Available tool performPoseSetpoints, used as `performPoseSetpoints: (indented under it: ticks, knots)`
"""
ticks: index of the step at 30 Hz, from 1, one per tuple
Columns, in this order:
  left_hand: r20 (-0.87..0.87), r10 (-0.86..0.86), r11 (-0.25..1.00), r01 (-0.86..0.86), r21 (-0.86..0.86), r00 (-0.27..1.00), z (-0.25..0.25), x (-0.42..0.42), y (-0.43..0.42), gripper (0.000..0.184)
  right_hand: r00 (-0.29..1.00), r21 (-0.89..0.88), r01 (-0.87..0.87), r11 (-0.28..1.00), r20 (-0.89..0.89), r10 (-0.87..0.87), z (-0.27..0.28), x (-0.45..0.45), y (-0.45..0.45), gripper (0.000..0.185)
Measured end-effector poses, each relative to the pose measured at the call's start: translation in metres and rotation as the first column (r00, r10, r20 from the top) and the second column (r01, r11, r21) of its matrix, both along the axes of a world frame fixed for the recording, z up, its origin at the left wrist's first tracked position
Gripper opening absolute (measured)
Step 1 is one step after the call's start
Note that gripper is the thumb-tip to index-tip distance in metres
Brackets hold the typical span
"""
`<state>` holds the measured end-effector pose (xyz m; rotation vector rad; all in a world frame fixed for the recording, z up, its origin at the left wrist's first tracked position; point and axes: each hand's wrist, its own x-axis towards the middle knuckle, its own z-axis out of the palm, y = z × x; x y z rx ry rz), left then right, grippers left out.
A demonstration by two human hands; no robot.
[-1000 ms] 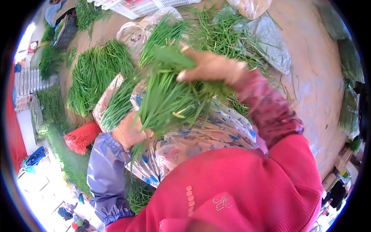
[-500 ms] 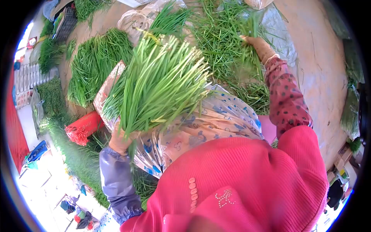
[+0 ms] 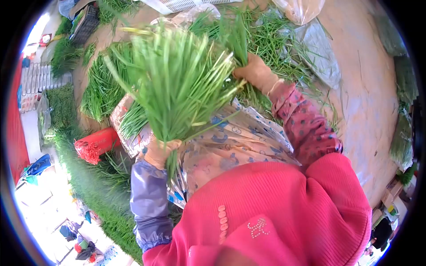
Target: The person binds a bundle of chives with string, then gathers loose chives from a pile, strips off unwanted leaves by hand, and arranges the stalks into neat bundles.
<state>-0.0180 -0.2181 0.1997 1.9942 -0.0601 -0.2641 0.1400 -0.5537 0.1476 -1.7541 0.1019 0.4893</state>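
My left hand (image 3: 160, 150) is wrapped round the lower end of a large, fanned bunch of garlic chives (image 3: 173, 84), held above my lap. Its pale cut ends spread upward and to the right, blurred at the top. At the bunch's right side, my right hand (image 3: 256, 73) is closed on a smaller clump of chives (image 3: 235, 37) with the leaves pointing up. Beneath the bunch, a patterned plastic apron (image 3: 235, 142) covers my lap. A flat board (image 3: 122, 113) partly shows under the leaves, beside a red bundle of ties (image 3: 100, 144).
Loose chives (image 3: 275, 44) lie heaped on a clear plastic sheet (image 3: 317, 53) on the floor. More chives (image 3: 100, 88) are piled at the left, with a long green row (image 3: 95, 195) nearer me. A white crate (image 3: 177, 5) and a dark crate (image 3: 86, 24) stand farther back.
My right hand has moved left and nearer from the loose heap, bringing a clump of chives beside the large bunch. My left hand has shifted slightly right, and the bunch stands more upright.
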Motion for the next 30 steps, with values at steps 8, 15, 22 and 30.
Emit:
performPoseSetpoints:
  ticks: [8,15,22,30]
  knots:
    - [-0.075,-0.09,0.979,0.102,0.177,0.993,-0.003,-0.012,0.014,0.039,0.931,-0.317,0.345,0.883,-0.004,-0.365,-0.077,-0.007,-0.083,0.036]
    - [-0.043,-0.098,0.983,0.104,0.15,0.994,-0.03,-0.026,0.036,0.036,0.983,-0.506,-0.181,0.844,-0.1,0.151,-0.02,0.033,-0.13,0.065]
    - [0.131,-0.301,0.695,0.124,0.708,0.945,0.064,0.009,-0.015,0.048,0.971,0.127,-0.144,0.981,0.211,0.116,0.048,0.034,-0.015,0.077]
    - [0.112,-0.493,0.114,-0.064,0.991,0.863,0.091,0.026,-0.011,0.07,0.963,0.061,0.22,0.974,0.147,-0.227,0.011,0.048,-0.06,0.023]
